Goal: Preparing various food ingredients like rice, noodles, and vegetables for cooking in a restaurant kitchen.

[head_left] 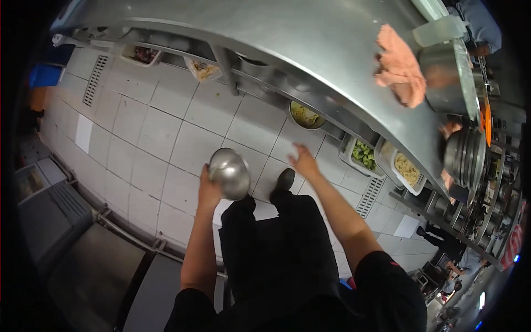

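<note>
My left hand point(209, 191) grips the rim of a shiny steel bowl point(230, 172), which is held tilted above the tiled floor in front of me. My right hand point(304, 161) is off to the right of the bowl, holding nothing, with its fingers stretched out and apart. Closest to it, under the steel counter, a metal pot point(305, 115) holds yellow-green food. Beside that pot are a white tub of green vegetables point(363, 155) and a tub of pale noodle-like food point(407, 169).
A long steel counter point(310, 33) runs across the far side, bearing an orange cloth point(399, 66) and a large pot point(442, 77). Another person's hands hold stacked metal pans point(466, 157) at the right. Grey cabinets point(94, 271) stand at lower left.
</note>
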The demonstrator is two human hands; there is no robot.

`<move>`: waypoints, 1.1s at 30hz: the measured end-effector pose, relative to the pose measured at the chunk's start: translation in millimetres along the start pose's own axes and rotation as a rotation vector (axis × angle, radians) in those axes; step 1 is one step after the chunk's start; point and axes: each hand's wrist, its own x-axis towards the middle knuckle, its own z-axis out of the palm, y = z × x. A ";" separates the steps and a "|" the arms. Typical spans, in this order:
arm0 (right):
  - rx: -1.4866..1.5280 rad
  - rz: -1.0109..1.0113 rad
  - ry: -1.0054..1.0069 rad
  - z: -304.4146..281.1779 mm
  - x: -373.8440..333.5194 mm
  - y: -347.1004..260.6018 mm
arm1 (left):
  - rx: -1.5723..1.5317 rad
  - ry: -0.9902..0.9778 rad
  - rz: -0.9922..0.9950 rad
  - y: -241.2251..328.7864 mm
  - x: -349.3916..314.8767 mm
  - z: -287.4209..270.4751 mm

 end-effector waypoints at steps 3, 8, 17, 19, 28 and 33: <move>-0.250 0.085 0.072 -21.7 100.5 79.0 | 0.040 -0.118 0.000 5.4 52.2 88.4; -0.239 0.312 -0.077 -34.0 210.7 110.2 | -0.139 -0.211 0.098 41.7 118.7 196.3; -0.167 0.280 -0.131 -28.5 268.0 115.9 | -0.262 -0.145 0.296 42.4 178.0 222.2; -0.285 0.265 0.013 -29.6 263.9 127.3 | -0.218 -0.151 0.315 42.4 178.7 217.8; 0.310 0.363 0.714 -14.0 218.8 136.9 | -0.128 -0.217 0.286 39.7 182.9 194.4; 1.010 0.108 0.747 -2.0 153.3 71.9 | -0.135 -0.182 0.311 29.5 188.0 201.9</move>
